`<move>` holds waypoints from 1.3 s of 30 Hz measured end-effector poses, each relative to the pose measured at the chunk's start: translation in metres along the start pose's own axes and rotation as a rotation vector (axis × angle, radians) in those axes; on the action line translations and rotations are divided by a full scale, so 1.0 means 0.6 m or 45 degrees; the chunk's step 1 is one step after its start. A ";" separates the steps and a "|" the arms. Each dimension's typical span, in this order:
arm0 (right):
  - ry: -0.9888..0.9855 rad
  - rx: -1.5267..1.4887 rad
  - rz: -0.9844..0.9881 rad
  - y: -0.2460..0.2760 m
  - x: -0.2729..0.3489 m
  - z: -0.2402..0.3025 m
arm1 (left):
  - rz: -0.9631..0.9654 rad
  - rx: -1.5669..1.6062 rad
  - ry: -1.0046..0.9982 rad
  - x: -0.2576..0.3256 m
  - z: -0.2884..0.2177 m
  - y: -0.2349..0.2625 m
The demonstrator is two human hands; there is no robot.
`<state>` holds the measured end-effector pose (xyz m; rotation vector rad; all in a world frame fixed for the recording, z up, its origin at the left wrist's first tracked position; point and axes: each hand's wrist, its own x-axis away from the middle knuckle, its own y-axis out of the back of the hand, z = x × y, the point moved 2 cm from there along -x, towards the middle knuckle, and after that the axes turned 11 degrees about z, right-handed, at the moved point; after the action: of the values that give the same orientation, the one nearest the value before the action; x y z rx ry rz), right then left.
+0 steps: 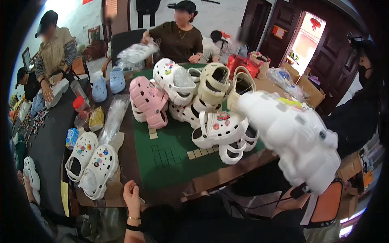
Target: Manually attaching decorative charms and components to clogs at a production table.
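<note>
My left hand (131, 197) is at the near edge of the table with fingers loosely curved and apart, holding nothing that I can see. Beside it on the left, a pair of white clogs with colourful charms (98, 170) rests on brown cardboard. A bulky white bundle (289, 139), apparently wrapped in plastic, fills the space at the right of the table. Below it shows what seems to be my right forearm (283, 206) with a black wrist device. The bundle hides my right hand, so its fingers do not show. White, pink (146, 101) and beige clogs (213, 81) are piled mid-table.
A green mat (162, 174) with pale tiles (198, 154) lies under the pile. Clear plastic wrap (114, 117), a red-lidded jar (80, 104) and blue clogs (117, 81) are at the left. Co-workers stand or sit around; one across the table handles a plastic bag (135, 52). An orange-brown chair (325, 202) stands at the right.
</note>
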<state>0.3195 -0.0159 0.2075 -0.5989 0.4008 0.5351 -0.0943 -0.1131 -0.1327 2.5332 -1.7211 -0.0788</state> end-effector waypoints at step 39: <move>1.023 -2.843 3.003 0.031 0.712 -0.079 | 0.313 -2.025 0.459 -0.154 -0.193 0.399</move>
<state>0.6370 0.1188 -0.0493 1.1901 -0.5454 -1.6000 -0.3402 -0.1107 0.0046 1.0580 -0.9939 -0.6181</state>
